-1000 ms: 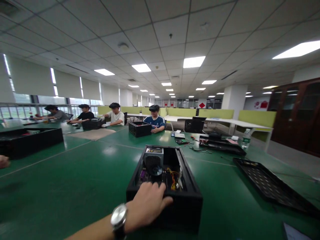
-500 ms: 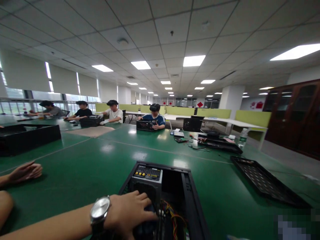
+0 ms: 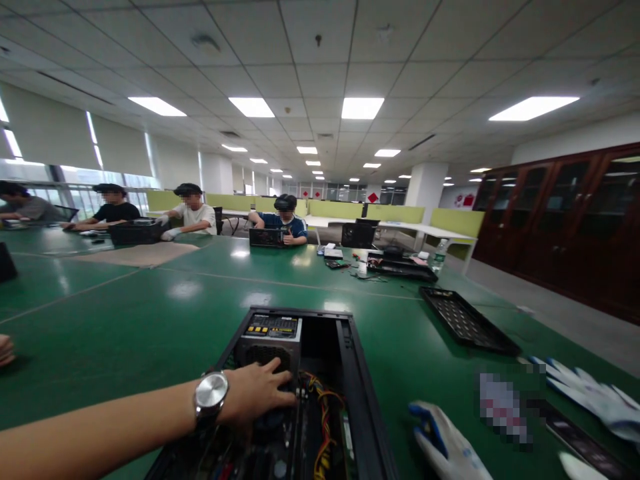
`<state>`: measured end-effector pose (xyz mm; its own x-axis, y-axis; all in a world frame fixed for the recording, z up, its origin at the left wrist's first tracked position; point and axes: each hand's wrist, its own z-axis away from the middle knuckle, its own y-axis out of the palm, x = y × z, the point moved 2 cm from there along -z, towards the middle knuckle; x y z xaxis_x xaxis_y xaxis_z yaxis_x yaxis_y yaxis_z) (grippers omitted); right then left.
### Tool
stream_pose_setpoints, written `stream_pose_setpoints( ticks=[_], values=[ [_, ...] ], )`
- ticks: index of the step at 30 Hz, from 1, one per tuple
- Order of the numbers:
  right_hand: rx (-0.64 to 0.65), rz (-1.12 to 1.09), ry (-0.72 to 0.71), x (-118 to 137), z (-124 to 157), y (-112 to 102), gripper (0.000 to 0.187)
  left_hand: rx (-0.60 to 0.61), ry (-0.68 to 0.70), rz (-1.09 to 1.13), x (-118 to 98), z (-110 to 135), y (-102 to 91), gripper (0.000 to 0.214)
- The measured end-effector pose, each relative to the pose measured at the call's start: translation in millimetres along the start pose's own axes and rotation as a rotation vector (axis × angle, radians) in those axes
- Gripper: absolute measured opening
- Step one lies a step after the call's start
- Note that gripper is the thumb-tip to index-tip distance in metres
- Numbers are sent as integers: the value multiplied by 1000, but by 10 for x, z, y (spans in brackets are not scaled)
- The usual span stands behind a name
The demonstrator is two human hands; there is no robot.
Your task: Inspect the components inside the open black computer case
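From where I stand, I count twelve o'clock as straight forward from the worker. The case [image 3: 364, 387] lies on the green table [image 3: 125, 333] just in front of the worker, with its uncovered side upward. Its long axis runs about from six to twelve o'clock, and its near end goes out of view.

The left hand [image 3: 257, 397], with a watch [image 3: 211, 390] on the wrist, enters from nine o'clock, palm down, so it crosses this axis. It is the nearer hand, because I cannot see the right hand anywhere.

The fingers [image 3: 280, 395] are spread apart and point to about two and three o'clock. I see nothing held between them. The thumb and the underside of the palm are hidden, so whether they touch some part below, I cannot tell.

Relative to these fingers, the case is below and around them, inside its rim. The power supply [image 3: 270, 333] is at twelve o'clock, just beside the fingertips. The coloured cables [image 3: 325, 417] are near, at four o'clock. Outside the case, one glove [image 3: 447, 443] lies at four o'clock, and a black panel [image 3: 470, 320] lies well apart, at two o'clock.
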<state>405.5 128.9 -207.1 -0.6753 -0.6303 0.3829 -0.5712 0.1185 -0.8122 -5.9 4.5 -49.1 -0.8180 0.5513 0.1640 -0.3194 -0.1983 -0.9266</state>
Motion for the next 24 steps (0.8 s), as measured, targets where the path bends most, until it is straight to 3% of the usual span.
stream_pose_setpoints(
  ticks=[3, 7, 9, 11, 14, 17, 19, 22, 24],
  values=[
    [-51, -132, 94, 351, -223, -299, 37, -60, 33, -111, -23, 9, -30, 84],
    [-98, -304, 83, 1028, -638, -821, 44, -128, 17, -140, -79, 170, -166, 80],
    [-27, -297, -37, 1424, -872, -1006, 44, -169, 17, -106, -123, 312, -290, 85],
    [131, -243, -234, 1818, -1112, -1061, 45, -212, 16, -65, -168, 477, -444, 92],
    [363, -227, -475, 2333, -1433, -861, 41, -253, -3, 4, -225, 725, -691, 99],
    [621, -62, -613, 2759, -1633, -393, 32, -260, -13, 71, -281, 938, -887, 97],
    [753, 138, -620, 2970, -1704, -49, 31, -242, -28, 98, -320, 1044, -959, 99],
    [787, 282, -596, 3157, -1760, 371, 30, -200, -80, 110, -371, 1145, -974, 103],
    [703, 229, -649, 3208, -1774, 576, 27, -184, -109, 114, -400, 1186, -943, 101]
  ],
)
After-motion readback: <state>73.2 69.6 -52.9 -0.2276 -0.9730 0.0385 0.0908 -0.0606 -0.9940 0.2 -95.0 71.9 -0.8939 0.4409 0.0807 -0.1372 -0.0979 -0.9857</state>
